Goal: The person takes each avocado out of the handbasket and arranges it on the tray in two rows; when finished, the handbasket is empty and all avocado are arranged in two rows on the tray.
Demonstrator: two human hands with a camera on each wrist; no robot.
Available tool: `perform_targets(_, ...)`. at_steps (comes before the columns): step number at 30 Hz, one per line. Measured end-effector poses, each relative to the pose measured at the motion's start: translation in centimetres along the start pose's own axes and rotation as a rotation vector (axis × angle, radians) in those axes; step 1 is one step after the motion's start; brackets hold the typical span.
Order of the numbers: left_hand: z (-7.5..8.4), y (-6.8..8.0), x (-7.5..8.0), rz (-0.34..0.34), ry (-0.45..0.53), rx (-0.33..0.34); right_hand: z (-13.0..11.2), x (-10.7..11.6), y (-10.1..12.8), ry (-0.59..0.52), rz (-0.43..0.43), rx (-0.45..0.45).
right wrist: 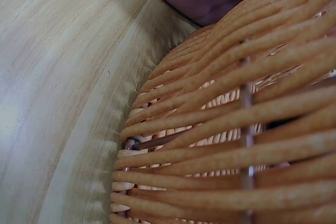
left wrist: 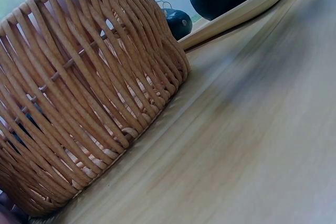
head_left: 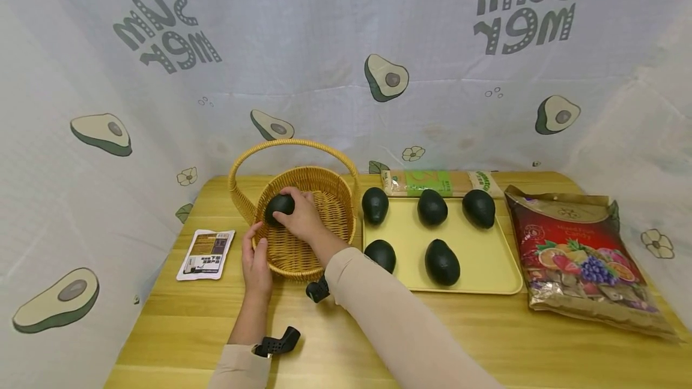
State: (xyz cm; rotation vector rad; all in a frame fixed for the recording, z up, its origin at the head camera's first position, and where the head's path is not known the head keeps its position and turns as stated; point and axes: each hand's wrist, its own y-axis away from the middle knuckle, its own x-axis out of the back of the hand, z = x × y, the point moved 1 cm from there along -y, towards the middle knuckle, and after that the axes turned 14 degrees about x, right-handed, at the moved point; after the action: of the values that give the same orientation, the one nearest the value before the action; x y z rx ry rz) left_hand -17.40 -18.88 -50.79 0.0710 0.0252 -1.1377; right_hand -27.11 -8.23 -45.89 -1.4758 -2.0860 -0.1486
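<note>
Head view | right hand (head_left: 303, 216) gripped an avocado (head_left: 279, 208) inside the basket (head_left: 324, 197) | left hand (head_left: 256, 261) held the basket's near rim | 5 avocados lay on the tray (head_left: 486, 257) on the table (head_left: 486, 341)

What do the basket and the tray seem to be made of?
The basket looks like woven wicker or rattan: tan strands wrap over ribs, with gaps between. The tray seems to be plastic, pale yellow and matte, with a smooth moulded rim; I cannot be sure.
</note>
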Motion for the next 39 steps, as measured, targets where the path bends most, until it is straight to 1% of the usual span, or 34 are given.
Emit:
perform_targets(6, 0.0, 0.0, 0.1, 0.003, -0.001, 0.002, -0.2, 0.1, 0.1, 0.02, -0.021, 0.036)
perform_targets(9, 0.0, -0.1, 0.1, 0.002, 0.002, -0.012, -0.4, 0.2, 0.0, -0.001, -0.004, 0.051)
perform_targets(13, -0.1, 0.0, 0.0, 0.002, 0.003, -0.033, -0.7, 0.6, 0.2, -0.047, 0.054, 0.074)
perform_targets(19, -0.1, -0.1, 0.0, 0.007, 0.006, -0.021, -1.9, 1.4, 0.7, -0.11, 0.171, 0.133)
perform_targets(22, 0.0, -0.1, 0.1, 0.0, 0.012, -0.019, -2.6, 2.1, 1.2, -0.14, 0.22, 0.147)
perform_targets(26, 0.0, 0.0, 0.1, -0.002, 0.006, -0.021, -3.3, 2.9, 2.3, -0.209, 0.255, 0.144)
perform_targets(30, -0.1, 0.0, 0.2, 0.003, 0.007, -0.029, -4.0, 3.7, 3.8, -0.288, 0.263, 0.139)
perform_targets(32, -0.2, -0.1, 0.2, 0.005, 0.008, -0.032, -4.5, 4.3, 4.7, -0.296, 0.261, 0.135)
perform_targets(35, -0.2, -0.1, 0.1, 0.001, 0.014, -0.032, -4.8, 5.2, 6.0, -0.278, 0.257, 0.124)
perform_targets(39, -0.2, -0.1, 0.1, -0.011, 0.023, -0.028, -4.9, 6.4, 7.5, -0.288, 0.252, 0.135)
